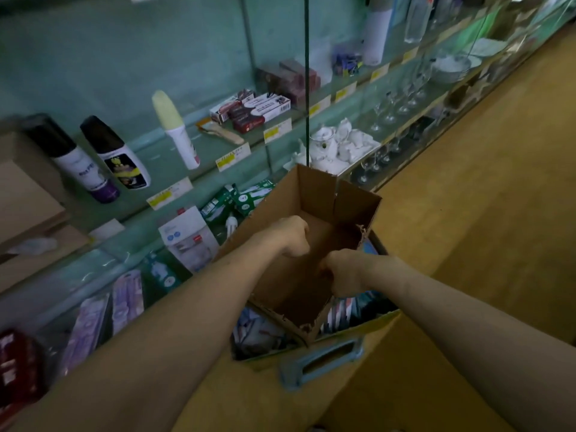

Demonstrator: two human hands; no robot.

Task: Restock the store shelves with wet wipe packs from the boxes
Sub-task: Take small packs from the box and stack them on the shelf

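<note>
A brown cardboard box (314,194), open at the top, shows only bare cardboard inside. My left hand (293,236) grips its left wall, fingers curled over the edge. My right hand (343,272) grips the near right wall the same way. The box sits tilted over a larger yellow box (352,333) with a blue handle (324,363). Flat packs (349,308) stand on edge in the yellow box at the right, and more packs (258,333) lie at its left. I cannot read what they are.
Glass shelves (199,179) run along the left with spray bottles (115,154), toothpaste cartons (252,109), a white tea set (339,143) and wine glasses (392,110). A vertical glass edge (307,82) stands just behind the cardboard box. Yellow-brown floor (486,194) lies to the right.
</note>
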